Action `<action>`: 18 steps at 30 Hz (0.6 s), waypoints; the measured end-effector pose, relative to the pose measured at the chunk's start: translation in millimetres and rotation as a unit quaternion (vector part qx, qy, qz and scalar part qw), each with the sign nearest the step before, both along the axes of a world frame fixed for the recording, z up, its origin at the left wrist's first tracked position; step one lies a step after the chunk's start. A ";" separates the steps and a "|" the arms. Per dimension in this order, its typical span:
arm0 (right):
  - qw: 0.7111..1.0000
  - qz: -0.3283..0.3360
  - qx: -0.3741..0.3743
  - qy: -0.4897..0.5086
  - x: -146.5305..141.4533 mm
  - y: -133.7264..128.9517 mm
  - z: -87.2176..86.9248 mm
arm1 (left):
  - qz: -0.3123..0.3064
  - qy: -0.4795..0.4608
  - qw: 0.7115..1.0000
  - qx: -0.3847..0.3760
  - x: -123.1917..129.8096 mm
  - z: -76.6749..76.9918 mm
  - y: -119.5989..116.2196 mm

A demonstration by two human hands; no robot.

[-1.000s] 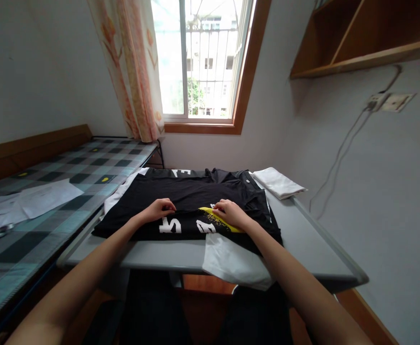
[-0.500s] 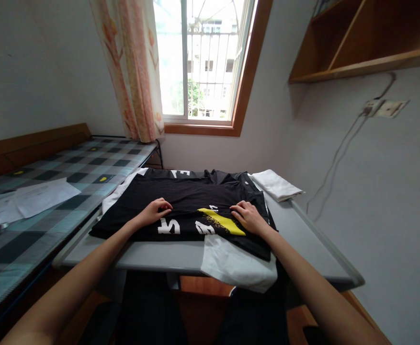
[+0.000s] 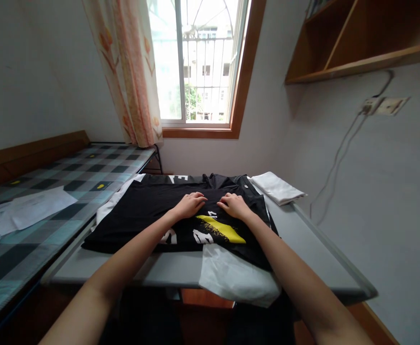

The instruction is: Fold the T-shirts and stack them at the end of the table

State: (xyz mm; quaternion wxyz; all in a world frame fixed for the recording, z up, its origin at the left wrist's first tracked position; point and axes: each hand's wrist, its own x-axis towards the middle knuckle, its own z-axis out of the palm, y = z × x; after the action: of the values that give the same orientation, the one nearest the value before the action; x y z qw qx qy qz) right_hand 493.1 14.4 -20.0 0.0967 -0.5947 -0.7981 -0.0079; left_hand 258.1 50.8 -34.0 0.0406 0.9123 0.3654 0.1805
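A black garment (image 3: 134, 215) with white lettering and a yellow patch (image 3: 224, 229) lies spread over the table. My left hand (image 3: 191, 204) rests on its upper middle, palm down, with curved fingers apart and nothing visibly gripped. Close by on the right, my right hand (image 3: 234, 205) lies on the same cloth, fingers spread and bent; only a small gap parts the two hands. White cloth (image 3: 236, 275) sticks out from under the garment and hangs over the table's front edge. More dark fabric (image 3: 217, 181) is bunched behind.
A folded white cloth (image 3: 277, 187) lies at the back right of the grey table (image 3: 313, 249). On the left is a bed with a checked cover (image 3: 102, 167) and papers (image 3: 33, 208). A wooden shelf (image 3: 339, 72) hangs at the upper right, above a socket with a cable.
My left hand has moved right and away from me across the garment, close to my right hand. My right hand has shifted slightly left and away. The camera view has tilted a little.
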 end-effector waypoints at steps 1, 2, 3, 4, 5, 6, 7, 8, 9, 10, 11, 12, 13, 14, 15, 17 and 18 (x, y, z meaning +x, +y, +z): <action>1.000 -0.004 -0.002 0.007 -3.6 8.5 -0.3 | 0.005 0.005 1.000 0.002 6.5 -3.3 3.3; 1.000 -0.008 -0.005 0.014 -6.2 17.2 -1.1 | 0.010 0.008 1.000 0.002 11.0 -7.3 6.4; 1.000 -0.013 -0.011 0.021 -7.5 26.1 -2.2 | 0.015 0.007 1.000 0.001 13.6 -11.8 9.1; 0.999 -0.018 -0.017 0.028 -7.5 35.0 -3.8 | 0.020 0.002 1.000 0.000 14.7 -16.6 11.3; 0.999 -0.025 -0.023 0.037 -6.6 43.9 -5.6 | 0.026 -0.007 1.000 0.001 14.9 -21.1 12.9; 0.998 -0.032 -0.028 0.048 -4.8 52.7 -7.4 | 0.031 -0.018 0.999 0.003 14.4 -25.2 13.9; 0.997 -0.040 -0.033 0.061 -2.6 61.5 -9.2 | 0.036 -0.028 0.999 0.004 13.6 -28.5 14.2; 0.995 -0.048 -0.036 0.080 -0.3 70.1 -10.7 | 0.040 -0.038 0.998 0.004 12.8 -30.9 14.1; 0.993 -0.055 -0.038 0.101 1.8 78.6 -11.8 | 0.043 -0.045 0.998 0.001 12.2 -32.3 13.6; 0.990 -0.059 -0.039 0.122 3.3 87.0 -12.3 | 0.045 -0.050 0.998 -0.003 11.8 -32.9 12.9; 0.988 -0.060 -0.038 0.140 4.3 95.1 -12.2 | 0.046 -0.054 0.997 -0.007 11.6 -32.9 12.2; 0.985 -0.058 -0.037 0.155 4.6 103.0 -11.5 | 0.047 -0.056 0.997 -0.009 11.6 -32.4 11.5; 0.984 -0.056 -0.034 0.167 4.3 110.5 -10.2 | 0.047 -0.059 0.997 -0.010 11.6 -31.7 11.0; 0.983 -0.054 -0.033 0.174 3.6 117.5 -8.6 | 0.047 -0.060 0.997 -0.010 11.7 -31.0 10.5; 0.981 -0.053 -0.034 0.181 2.8 124.0 -6.9 | 0.046 -0.062 0.997 -0.009 11.7 -30.4 10.2; 0.977 -0.058 -0.040 0.200 1.5 135.0 -3.8 | 0.045 -0.064 0.997 -0.008 11.7 -29.8 9.7; 0.974 -0.064 -0.047 0.210 1.3 139.5 -2.8 | 0.045 -0.064 0.997 -0.008 11.6 -29.7 9.5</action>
State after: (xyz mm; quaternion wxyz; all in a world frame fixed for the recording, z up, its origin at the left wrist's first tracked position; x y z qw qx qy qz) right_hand 494.4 153.9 -22.8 0.2335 -0.6370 -0.7196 0.1481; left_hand 269.7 60.3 -63.7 0.0634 0.8814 0.4038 0.2369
